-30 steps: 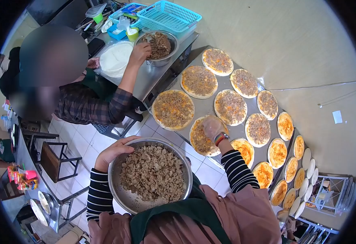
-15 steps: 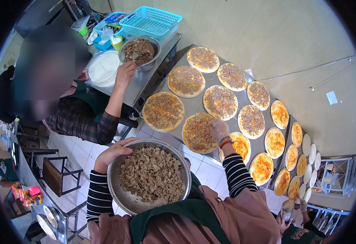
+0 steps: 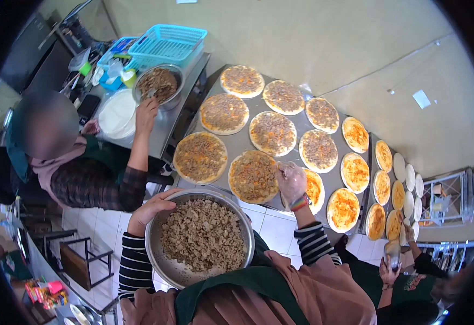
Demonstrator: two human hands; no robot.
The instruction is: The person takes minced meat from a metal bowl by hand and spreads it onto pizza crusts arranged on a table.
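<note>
A steel bowl point(image 3: 158, 254) of crumbled cooked meat point(image 3: 202, 234) is against my front, and my left hand point(image 3: 153, 210) grips its rim on the upper left. My right hand point(image 3: 292, 184), in a clear glove with a rainbow band at the wrist, is over the metal table point(image 3: 237, 142). Its fingers are bent at the right edge of a meat-topped round point(image 3: 253, 176), beside an orange-sauced round point(image 3: 315, 190). What the fingers hold, if anything, cannot be made out. Several other topped rounds lie behind and to the right.
At the left, a co-worker point(image 3: 99, 181) reaches into a second meat bowl point(image 3: 176, 97) beside stacked white rounds point(image 3: 119, 112) and a blue basket point(image 3: 166, 46). Another person point(image 3: 388, 281) holds a small bowl at the lower right. Plain rounds point(image 3: 409, 176) lie far right.
The view has shifted, so the table appears farther left. My right hand has moved from over the meat-topped round to its right edge. The person at the lower right has come further into view.
</note>
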